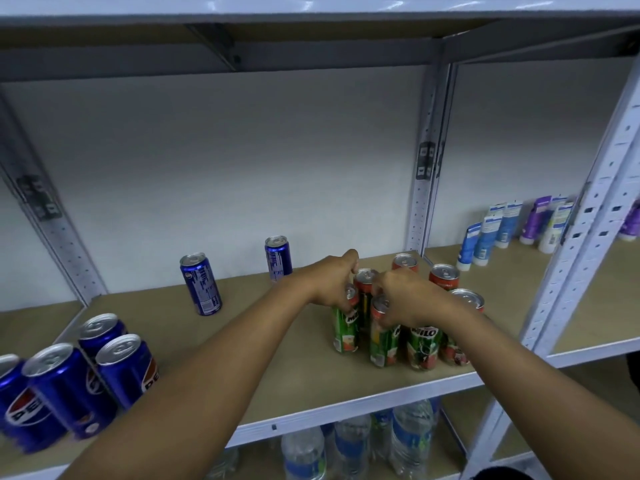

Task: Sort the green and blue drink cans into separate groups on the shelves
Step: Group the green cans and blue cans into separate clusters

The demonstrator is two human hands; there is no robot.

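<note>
Two hands reach into the green Milo cans (381, 327), clustered upright on the shelf (277, 358) at right. I see the left hand (332, 282) w/ fingers curled round one can's top; right hand (405, 299) pinches another's rim. Blue Pepsi cans (76, 375) stand grouped at left, two slim blue cans (201, 282) apart behind. Water bottles (349, 441) fill the shelf below.

Both your bare forearms reach forward and converge ahead of you. Your left hand (333, 279) lies knuckles-up, its fingers (347, 299) curled downward in a grip. Your right hand (406, 295) sits just beside it, nearly touching, palm down, fingers (380, 315) curled and gripping too.
</note>
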